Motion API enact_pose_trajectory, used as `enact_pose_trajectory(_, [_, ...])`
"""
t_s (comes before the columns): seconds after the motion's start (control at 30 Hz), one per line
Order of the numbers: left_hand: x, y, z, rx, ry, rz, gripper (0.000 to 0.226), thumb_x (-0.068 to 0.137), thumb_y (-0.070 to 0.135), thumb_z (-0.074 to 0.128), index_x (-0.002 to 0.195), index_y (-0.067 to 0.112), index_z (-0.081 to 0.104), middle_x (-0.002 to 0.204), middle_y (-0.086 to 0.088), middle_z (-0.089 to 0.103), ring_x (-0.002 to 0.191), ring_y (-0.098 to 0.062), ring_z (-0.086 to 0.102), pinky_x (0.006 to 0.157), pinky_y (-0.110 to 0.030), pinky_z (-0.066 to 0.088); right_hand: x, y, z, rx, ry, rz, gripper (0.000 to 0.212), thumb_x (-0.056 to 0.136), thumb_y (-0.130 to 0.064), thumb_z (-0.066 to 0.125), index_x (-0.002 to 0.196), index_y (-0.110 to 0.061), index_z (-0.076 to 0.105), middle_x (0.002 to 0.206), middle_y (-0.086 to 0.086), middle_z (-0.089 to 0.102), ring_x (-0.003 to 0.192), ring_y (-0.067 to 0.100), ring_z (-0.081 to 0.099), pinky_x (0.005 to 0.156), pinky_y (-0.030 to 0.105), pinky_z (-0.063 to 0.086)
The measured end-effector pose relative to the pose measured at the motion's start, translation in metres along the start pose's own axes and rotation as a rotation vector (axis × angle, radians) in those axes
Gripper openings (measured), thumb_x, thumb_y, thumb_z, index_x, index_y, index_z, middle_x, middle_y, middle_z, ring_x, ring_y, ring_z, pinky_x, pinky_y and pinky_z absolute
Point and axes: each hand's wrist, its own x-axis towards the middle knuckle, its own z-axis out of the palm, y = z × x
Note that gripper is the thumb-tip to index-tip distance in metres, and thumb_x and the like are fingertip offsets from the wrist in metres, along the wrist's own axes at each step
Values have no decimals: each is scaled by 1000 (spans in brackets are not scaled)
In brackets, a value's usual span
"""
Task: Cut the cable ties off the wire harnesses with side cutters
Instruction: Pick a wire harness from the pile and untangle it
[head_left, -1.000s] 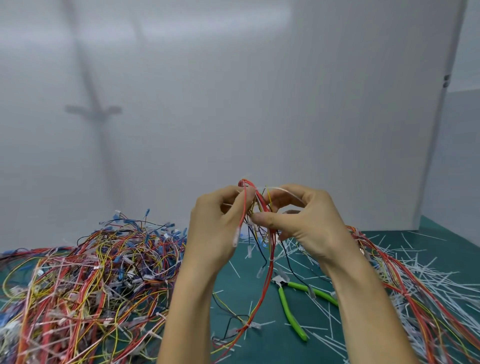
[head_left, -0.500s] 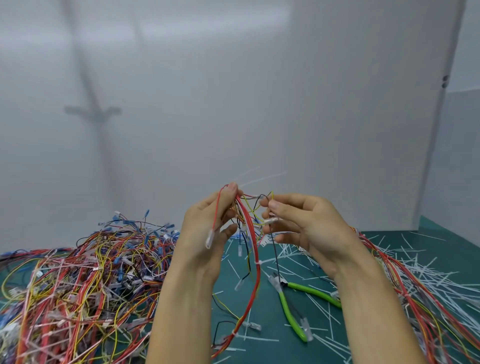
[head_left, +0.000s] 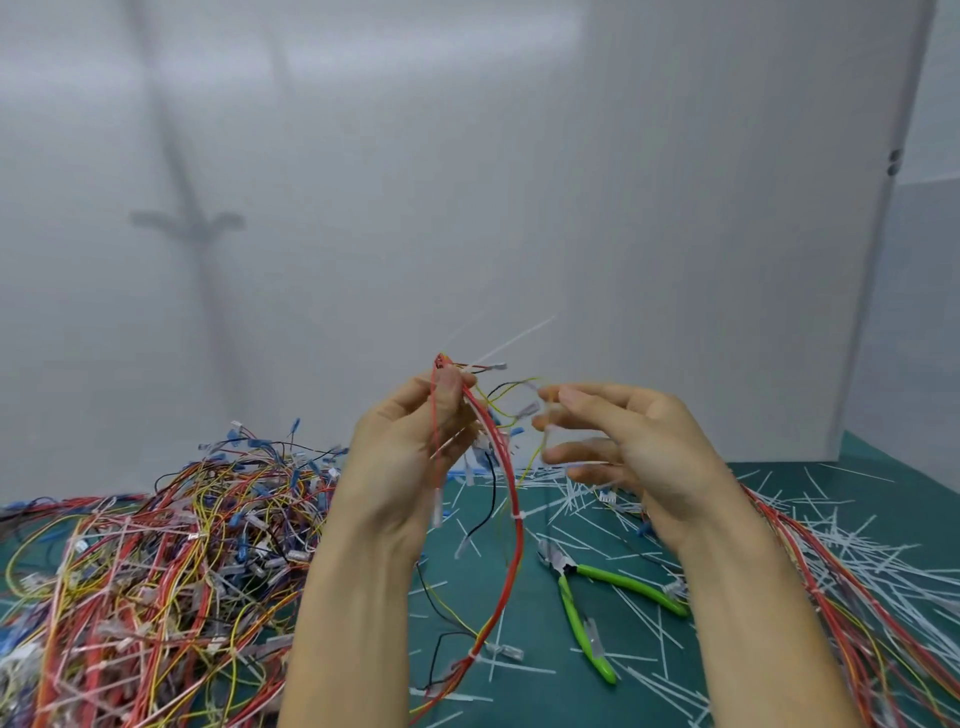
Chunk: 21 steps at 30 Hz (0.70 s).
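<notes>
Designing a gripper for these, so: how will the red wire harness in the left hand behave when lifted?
Probably floppy: the wire harness hangs limp in a curve below the left hand. Likely light, being a few thin wires. Its loose branches might snag on the wire pile.

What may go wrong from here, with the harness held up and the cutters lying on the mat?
The harness hangs from the left hand with its lower end near the pile; it may snag there.
A tie sits tight on its wires, so the cutters might nick insulation.
The cutters lie among cut ties; reaching down could scatter them.
</notes>
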Motion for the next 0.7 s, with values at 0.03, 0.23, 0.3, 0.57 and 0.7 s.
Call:
enact_pose_trajectory(0.03, [-1,-2,3,34,7,27,18,73,30,66,79,14,70,71,1,67,68,-11,62,77,-27,48,1,0,2,-124,49,-46,21,93,-27,67,112,-20,69,99,-2,76,76,14,73,65,26,57])
enact_pose_trajectory(0.23, [-3,-7,13,81,-8,93,18,75,30,66,82,14,70,73,-1,66,72,-13,61,80,-31,48,-4,-10,3,-543,-138,-332,17,86,-41,71,100,-34,76,92,-19,74,86,2,65,71,14,51])
enact_pose_trajectory(0.3, [-2,-7,14,31,-21,95,20,77,28,65,86,10,70,78,-5,66,73,-17,61,78,-32,51,-4,-7,7,-538,-278,-288,12,87,-30,73,96,-26,79,85,-11,77,80,6,69,68,18,53])
enact_pose_trajectory(0.57, [-2,-12,6,531,0,1,20,93,27,65,107,16,59,101,-5,62,90,-11,63,90,-40,57,-1,-6,14,-59,111,-393,20,89,-8,69,77,-22,77,69,8,73,52,5,56,44,17,44])
enact_pose_trajectory(0.7, [-5,-19,2,816,-378,-115,43,74,50,75,91,12,67,83,-2,68,74,-8,61,77,-32,53,1,-8,6,81,242,-442,20,92,-6,64,82,-20,75,63,-2,70,50,2,52,48,14,47])
